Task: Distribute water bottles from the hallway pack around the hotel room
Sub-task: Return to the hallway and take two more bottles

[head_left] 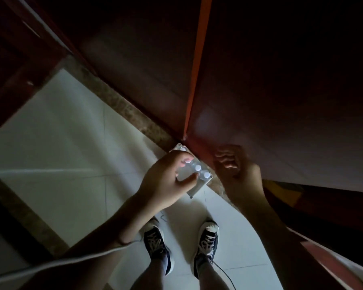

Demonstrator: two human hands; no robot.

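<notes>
A shrink-wrapped pack of water bottles (199,174) stands on the floor against the wall, its white caps showing from above. My left hand (168,181) reaches down over the pack, fingers curled around one bottle's top among the caps. My right hand (235,166) hovers just right of the pack, close to the wall, fingers curled in with nothing visible in them. The scene is dim and the left part of the pack is hidden under my left hand.
Pale floor tiles (67,143) with a brown marble border (122,105) run along the dark wall (281,80). An orange door edge (197,65) meets the floor just behind the pack. My two sneakers (182,245) stand close in front of it. A white cable (71,262) crosses my left arm.
</notes>
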